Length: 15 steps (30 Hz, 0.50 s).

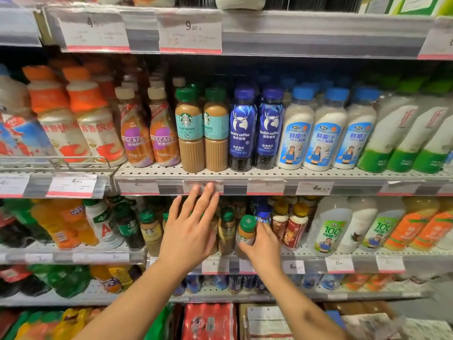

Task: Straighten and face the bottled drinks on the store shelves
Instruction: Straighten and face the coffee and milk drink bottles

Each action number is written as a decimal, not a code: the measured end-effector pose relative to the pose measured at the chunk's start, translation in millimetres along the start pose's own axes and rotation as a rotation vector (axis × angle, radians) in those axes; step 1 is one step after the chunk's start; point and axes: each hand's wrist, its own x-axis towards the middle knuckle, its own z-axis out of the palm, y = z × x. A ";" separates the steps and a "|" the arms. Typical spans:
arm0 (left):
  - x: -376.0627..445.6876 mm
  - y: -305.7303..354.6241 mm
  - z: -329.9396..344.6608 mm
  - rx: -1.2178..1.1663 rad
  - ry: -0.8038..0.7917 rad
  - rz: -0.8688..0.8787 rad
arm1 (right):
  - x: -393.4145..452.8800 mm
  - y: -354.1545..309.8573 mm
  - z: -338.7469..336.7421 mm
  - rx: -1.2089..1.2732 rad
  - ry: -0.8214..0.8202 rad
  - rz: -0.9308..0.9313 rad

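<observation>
Store shelves hold rows of bottled drinks. On the middle shelf (269, 173) stand Nescafe bottles (136, 136), two Starbucks flat white bottles (190, 130), two blue Luckin coffee bottles (242, 130) and white coconut juice bottles (295, 138). One shelf lower, my right hand (263, 244) grips a small green-capped Starbucks bottle (246, 233) at the shelf front. My left hand (190, 229) is raised with straight spread fingers in front of the lower shelf's Starbucks bottles (226, 231), holding nothing.
Price tags line every shelf edge (203, 186). Orange and green soda bottles (61, 224) fill the lower left, juice bottles (328, 227) the lower right. Red drink packs (208, 322) and cartons (267, 322) sit at floor level.
</observation>
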 end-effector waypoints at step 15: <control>-0.6 -0.1 4.9 -0.007 0.012 -0.002 | -10.4 -0.7 29.0 -0.254 0.116 -0.072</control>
